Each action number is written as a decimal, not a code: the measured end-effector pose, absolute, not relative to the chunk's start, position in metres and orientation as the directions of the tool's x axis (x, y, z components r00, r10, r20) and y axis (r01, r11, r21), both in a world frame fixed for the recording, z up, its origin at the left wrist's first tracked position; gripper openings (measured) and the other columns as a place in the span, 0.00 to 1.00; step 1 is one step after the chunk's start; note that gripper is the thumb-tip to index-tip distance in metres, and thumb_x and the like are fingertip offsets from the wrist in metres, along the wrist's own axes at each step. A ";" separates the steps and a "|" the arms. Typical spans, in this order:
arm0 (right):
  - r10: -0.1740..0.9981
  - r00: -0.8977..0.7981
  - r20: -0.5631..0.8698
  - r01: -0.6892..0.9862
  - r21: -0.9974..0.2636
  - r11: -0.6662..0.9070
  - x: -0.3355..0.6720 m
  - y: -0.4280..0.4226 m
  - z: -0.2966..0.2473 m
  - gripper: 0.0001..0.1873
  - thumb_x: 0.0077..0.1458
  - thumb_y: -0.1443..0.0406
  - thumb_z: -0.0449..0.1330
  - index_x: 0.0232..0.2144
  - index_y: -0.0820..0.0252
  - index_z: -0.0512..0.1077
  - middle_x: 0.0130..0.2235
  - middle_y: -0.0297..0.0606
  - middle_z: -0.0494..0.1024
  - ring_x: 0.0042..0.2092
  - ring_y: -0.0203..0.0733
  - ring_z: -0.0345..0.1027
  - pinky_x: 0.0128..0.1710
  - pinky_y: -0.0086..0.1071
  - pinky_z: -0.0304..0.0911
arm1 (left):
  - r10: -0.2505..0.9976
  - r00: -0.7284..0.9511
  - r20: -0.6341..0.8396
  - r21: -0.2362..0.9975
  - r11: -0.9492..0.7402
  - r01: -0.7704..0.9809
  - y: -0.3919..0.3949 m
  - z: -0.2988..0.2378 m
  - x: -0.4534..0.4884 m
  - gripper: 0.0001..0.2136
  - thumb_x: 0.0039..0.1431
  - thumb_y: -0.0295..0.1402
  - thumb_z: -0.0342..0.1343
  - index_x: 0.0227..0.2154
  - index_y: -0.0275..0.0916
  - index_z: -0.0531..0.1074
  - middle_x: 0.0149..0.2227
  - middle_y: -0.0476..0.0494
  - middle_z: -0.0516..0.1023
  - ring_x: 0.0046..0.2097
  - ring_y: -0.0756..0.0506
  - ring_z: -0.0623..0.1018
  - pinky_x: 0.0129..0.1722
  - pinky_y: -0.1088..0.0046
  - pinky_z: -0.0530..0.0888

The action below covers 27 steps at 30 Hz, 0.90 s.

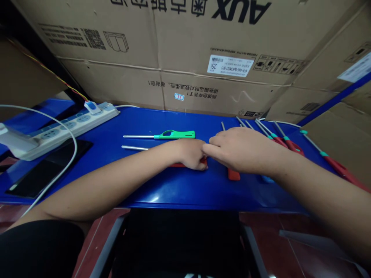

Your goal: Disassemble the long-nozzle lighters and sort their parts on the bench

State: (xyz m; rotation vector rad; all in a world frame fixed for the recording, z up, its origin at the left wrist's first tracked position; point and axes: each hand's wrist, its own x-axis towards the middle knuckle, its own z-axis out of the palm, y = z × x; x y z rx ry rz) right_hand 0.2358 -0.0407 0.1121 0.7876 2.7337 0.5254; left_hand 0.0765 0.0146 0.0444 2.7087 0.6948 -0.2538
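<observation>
My left hand [189,154] lies across a red-handled long-nozzle utility lighter [181,165], curled over its handle, and the lighter's metal rod [135,147] points left. My right hand [237,148] reaches in from the right, its fingertips meeting my left hand near the red handle's end. A green lighter [174,134] lies just beyond my left hand, apart from it. Below my right hand, a red handle [233,174] and a blue handle [267,179] are mostly hidden. Several more red-handled lighters [290,146] lie to the right.
The tools lie on a glossy blue table [171,189]. At the left are a white power strip [69,125], a white cable [74,148] and a black tablet or phone [49,168]. Cardboard boxes [185,50] stand along the back edge.
</observation>
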 end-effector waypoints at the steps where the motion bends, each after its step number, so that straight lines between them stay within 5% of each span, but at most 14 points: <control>1: 0.550 -0.823 -0.140 0.458 0.408 0.790 0.235 -0.041 0.112 0.12 0.57 0.73 0.51 0.38 0.61 0.73 0.29 0.40 0.77 0.28 0.40 0.64 0.26 0.36 0.36 | 0.438 0.864 -0.248 0.231 -0.839 0.492 0.012 0.042 0.078 0.12 0.60 0.40 0.56 0.39 0.38 0.78 0.42 0.41 0.81 0.43 0.42 0.78 0.41 0.70 0.71; 10: 0.514 -0.843 -0.157 0.425 0.390 0.817 0.235 -0.044 0.109 0.09 0.55 0.73 0.56 0.38 0.60 0.72 0.30 0.38 0.77 0.30 0.41 0.66 0.27 0.35 0.38 | 0.432 0.900 -0.057 -0.001 -0.901 0.433 0.015 0.017 0.081 0.16 0.61 0.49 0.54 0.39 0.43 0.79 0.44 0.43 0.82 0.45 0.40 0.79 0.39 0.69 0.72; 22: 0.529 -0.844 -0.091 0.473 0.340 0.813 0.240 -0.044 0.107 0.11 0.58 0.72 0.55 0.42 0.60 0.71 0.32 0.38 0.75 0.30 0.40 0.63 0.29 0.34 0.39 | 0.355 0.933 0.061 0.096 -0.932 0.349 0.025 0.005 0.079 0.15 0.57 0.47 0.59 0.37 0.41 0.79 0.37 0.45 0.83 0.37 0.43 0.79 0.33 0.71 0.70; 27: 0.533 -0.842 -0.086 0.493 0.279 0.824 0.242 -0.048 0.108 0.10 0.63 0.66 0.50 0.42 0.60 0.71 0.34 0.41 0.76 0.31 0.41 0.63 0.29 0.34 0.40 | 0.342 0.936 0.082 0.020 -0.940 0.342 0.024 0.003 0.080 0.17 0.59 0.50 0.55 0.37 0.41 0.79 0.39 0.42 0.82 0.40 0.40 0.79 0.35 0.69 0.71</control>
